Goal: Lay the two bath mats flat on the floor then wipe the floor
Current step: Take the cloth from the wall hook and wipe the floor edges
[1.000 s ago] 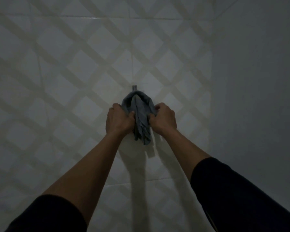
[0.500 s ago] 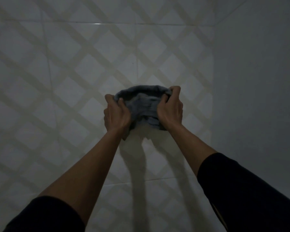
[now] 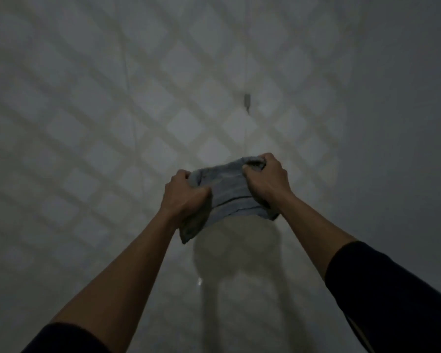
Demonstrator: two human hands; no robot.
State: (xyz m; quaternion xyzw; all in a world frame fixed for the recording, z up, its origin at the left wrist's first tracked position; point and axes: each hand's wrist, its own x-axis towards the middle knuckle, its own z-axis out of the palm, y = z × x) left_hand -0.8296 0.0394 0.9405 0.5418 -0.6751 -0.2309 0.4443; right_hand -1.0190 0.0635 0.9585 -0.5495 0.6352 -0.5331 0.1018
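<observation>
Both arms were extended forward and upward, forearms bare, dark sleeves pushed toward the elbows. The left hand [image 3: 182, 197] was curled into a fist around the left edge of a grey cloth [image 3: 227, 197], knuckles toward the camera. The right hand [image 3: 266, 180] sat slightly higher, fingers curled over the cloth's upper right corner. The cloth was stretched between the two hands in mid-air, bunched, with one corner hanging below the left hand. It was held in front of a diamond-patterned tiled wall [image 3: 112, 123], below a small wall hook [image 3: 247, 101].
</observation>
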